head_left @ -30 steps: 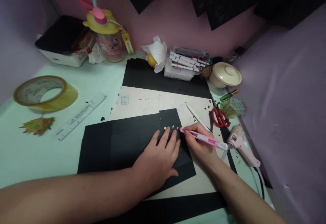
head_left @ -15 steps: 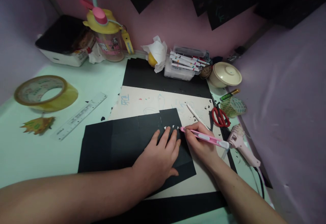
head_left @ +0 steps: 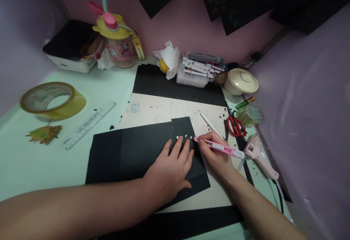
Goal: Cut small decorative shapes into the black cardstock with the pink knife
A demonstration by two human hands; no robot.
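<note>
tape roll (head_left: 53,99), far left of the black paper (head_left: 131,152). ruler (head_left: 89,124), just left of the paper's top edge. black paper, flat on a cream sheet (head_left: 164,110). left hand (head_left: 169,169), flat on the paper, fingers together. right hand (head_left: 216,154), at the paper's right edge, fingers pinching a pink knife (head_left: 218,147), tip at small cut notches. scissors (head_left: 235,125) and glue gun (head_left: 258,156), right of the paper.

Open desk (head_left: 32,167) lay left of the black paper (head_left: 123,152), bounded by the ruler (head_left: 88,124) and tape roll (head_left: 53,99). To the right, red scissors (head_left: 235,125) and a pink glue gun (head_left: 258,154) crowded the wall.
</note>
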